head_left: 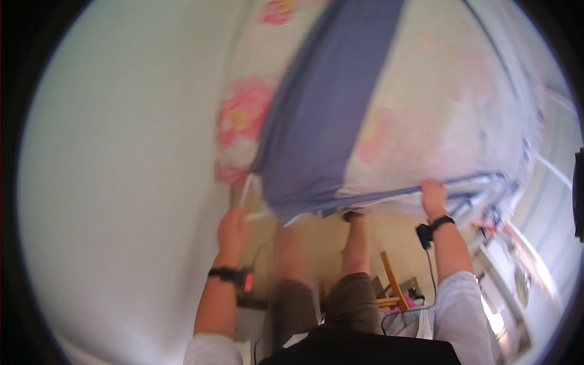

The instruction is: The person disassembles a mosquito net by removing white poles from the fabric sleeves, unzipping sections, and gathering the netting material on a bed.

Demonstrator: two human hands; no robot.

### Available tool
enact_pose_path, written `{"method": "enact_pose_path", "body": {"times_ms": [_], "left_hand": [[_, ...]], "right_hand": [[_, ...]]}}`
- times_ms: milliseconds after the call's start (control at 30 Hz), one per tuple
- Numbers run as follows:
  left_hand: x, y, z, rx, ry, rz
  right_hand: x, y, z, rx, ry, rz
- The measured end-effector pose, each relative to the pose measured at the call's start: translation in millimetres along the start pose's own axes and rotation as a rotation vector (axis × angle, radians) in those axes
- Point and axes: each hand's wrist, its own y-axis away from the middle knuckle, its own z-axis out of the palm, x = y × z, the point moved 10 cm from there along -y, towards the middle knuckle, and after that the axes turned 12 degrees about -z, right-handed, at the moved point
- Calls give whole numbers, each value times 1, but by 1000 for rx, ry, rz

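A large bed sheet (331, 115), blue-grey beside pale cloth with pink flowers, spreads in front of me and is smeared by motion. At its near left corner, my left hand (232, 234) closes round a thin white strip that runs up to the cloth. Farther right, my right hand (434, 198) grips the gathered near edge, where the blue border folds into a narrow band. Between the two hands that edge sags slightly above my legs. My fingertips are partly hidden by blur.
A pale wall (121, 182) fills the left side. Near my legs stands a wooden chair (393, 286) with cloth on it. White furniture (505, 292) with small items is at the right. A black cable (434, 277) hangs from my right wrist.
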Motion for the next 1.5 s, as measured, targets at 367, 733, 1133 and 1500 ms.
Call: {"method": "enact_pose_path", "body": {"times_ms": [367, 733, 1133, 1500], "left_hand": [[80, 28, 68, -280, -374, 352], [102, 32, 78, -378, -447, 410], [-21, 64, 33, -276, -658, 151], [-71, 79, 35, -250, -734, 5]], "right_hand": [[45, 6, -25, -48, 13, 131], [-163, -1, -58, 152, -306, -535], [-104, 20, -37, 126, -277, -512], [10, 65, -8, 3, -96, -344]]}}
